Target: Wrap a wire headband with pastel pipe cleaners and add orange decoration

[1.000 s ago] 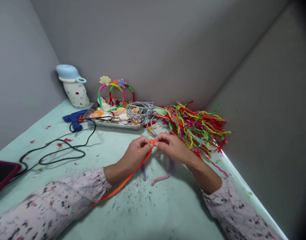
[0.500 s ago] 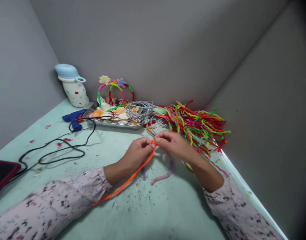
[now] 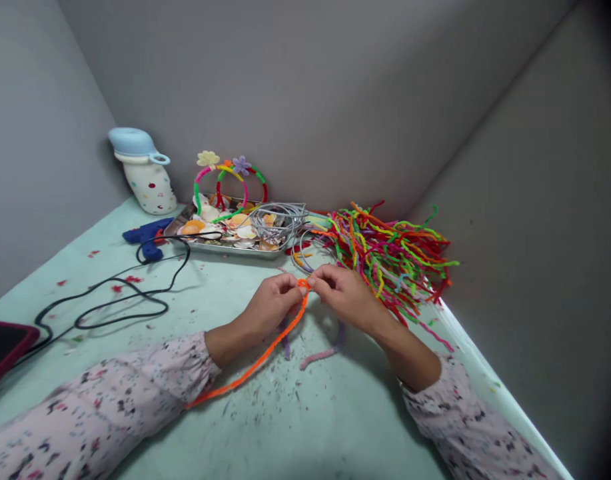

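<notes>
Between the fingertips of both hands is an orange pipe cleaner (image 3: 258,363), bent into small loops at its upper end. Its long tail curves down to my left sleeve. My left hand (image 3: 269,308) pinches the looped end from the left. From the right, my right hand (image 3: 349,297) pinches the same end with thumb and forefinger. Below the hands, a pink and purple pipe cleaner (image 3: 319,359) lies curved on the table, its upper part hidden by my right hand. The fingers hide part of the orange loops.
A metal tray (image 3: 230,251) holds seashells, grey wire coils (image 3: 280,220) and two flower-topped hoops (image 3: 245,180). Many coloured pipe cleaners (image 3: 390,253) lie at right. At left are a bottle (image 3: 148,180), a blue glue gun (image 3: 148,233), a black cable (image 3: 150,293) and a red-edged device (image 3: 8,350).
My right hand has shifted slightly left and down, its fingers still at the orange loops. The left hand has hardly moved, and the looped end sits slightly further left.
</notes>
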The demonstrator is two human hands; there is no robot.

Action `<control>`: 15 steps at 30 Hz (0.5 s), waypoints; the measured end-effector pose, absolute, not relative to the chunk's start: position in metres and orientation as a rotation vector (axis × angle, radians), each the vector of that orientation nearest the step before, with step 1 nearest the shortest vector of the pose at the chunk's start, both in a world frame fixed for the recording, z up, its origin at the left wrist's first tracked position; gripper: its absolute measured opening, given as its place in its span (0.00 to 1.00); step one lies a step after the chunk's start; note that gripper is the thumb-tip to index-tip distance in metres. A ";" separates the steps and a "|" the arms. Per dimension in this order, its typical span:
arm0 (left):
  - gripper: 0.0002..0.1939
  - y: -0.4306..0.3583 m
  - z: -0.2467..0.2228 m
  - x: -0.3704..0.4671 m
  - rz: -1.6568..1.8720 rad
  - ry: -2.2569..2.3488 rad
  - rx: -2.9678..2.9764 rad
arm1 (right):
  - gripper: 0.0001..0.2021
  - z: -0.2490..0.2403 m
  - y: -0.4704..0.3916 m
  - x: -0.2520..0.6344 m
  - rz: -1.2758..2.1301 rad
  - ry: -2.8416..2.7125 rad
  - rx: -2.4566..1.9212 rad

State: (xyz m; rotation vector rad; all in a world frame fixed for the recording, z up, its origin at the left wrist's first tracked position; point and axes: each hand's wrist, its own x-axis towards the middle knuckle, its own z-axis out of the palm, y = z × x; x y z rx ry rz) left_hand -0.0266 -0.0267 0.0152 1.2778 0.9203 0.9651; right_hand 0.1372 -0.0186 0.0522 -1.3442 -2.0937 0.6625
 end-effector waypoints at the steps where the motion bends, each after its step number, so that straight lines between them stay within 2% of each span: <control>1: 0.11 -0.027 0.017 -0.027 0.978 0.903 1.276 | 0.10 0.053 -0.018 0.138 0.676 -2.091 -1.352; 15: 0.12 -0.023 0.012 -0.028 0.951 0.941 1.324 | 0.10 0.044 -0.019 0.134 0.721 -1.982 -1.344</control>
